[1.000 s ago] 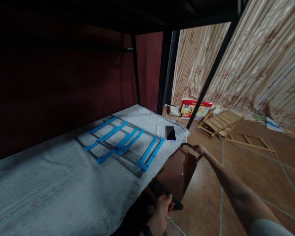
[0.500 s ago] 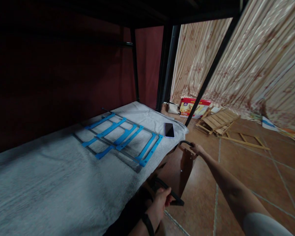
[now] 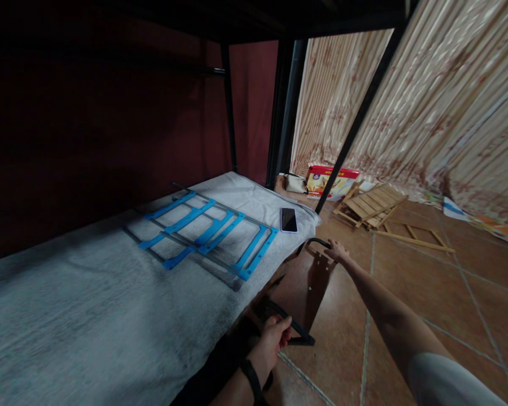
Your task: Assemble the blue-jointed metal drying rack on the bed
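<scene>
Has the near black bar clamped in a closed left hand; touches the far black bar with the right hand, cannot tell how closed. Spans the brown panel between, right of the grey blanket. Farther off, sees a red box, contents hidden.

Two slim, dark bars show just beyond the edge of the grey blanket, above the tiled floor. The far black bar arches in a shallow curve, its right end meeting the fingers of the right hand. The near black bar looks straighter and thicker; it slants down to the right, pinched by the left hand, to a sharp corner where it doubles back. In this dim light, whether both belong to one frame is hard to tell.
</scene>
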A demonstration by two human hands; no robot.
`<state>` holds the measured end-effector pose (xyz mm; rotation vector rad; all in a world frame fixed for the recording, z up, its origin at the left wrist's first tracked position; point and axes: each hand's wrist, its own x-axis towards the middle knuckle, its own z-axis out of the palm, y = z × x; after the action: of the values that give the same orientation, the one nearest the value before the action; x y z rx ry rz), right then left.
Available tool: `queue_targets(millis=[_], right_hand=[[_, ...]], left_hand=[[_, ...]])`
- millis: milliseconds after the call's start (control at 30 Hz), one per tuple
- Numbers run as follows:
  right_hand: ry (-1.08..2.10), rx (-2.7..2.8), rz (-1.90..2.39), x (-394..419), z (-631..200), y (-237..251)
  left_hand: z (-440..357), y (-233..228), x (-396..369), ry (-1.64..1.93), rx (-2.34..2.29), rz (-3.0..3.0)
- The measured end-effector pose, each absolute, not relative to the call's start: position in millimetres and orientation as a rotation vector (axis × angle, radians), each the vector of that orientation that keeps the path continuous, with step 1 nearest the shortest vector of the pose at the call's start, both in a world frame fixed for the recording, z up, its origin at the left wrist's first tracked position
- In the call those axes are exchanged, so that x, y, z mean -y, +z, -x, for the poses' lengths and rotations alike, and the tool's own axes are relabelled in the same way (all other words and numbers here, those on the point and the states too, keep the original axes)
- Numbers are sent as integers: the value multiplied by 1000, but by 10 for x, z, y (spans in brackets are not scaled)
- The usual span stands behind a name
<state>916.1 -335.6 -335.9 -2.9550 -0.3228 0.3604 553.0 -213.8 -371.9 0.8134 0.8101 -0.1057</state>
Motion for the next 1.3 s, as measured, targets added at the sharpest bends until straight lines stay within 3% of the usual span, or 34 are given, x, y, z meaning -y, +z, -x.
queue_targets(millis=[1300], right_hand=[[401, 262, 2958, 3502, -9280, -3402]], left_hand=[[-5191, -3784, 1740, -84, -999, -866]])
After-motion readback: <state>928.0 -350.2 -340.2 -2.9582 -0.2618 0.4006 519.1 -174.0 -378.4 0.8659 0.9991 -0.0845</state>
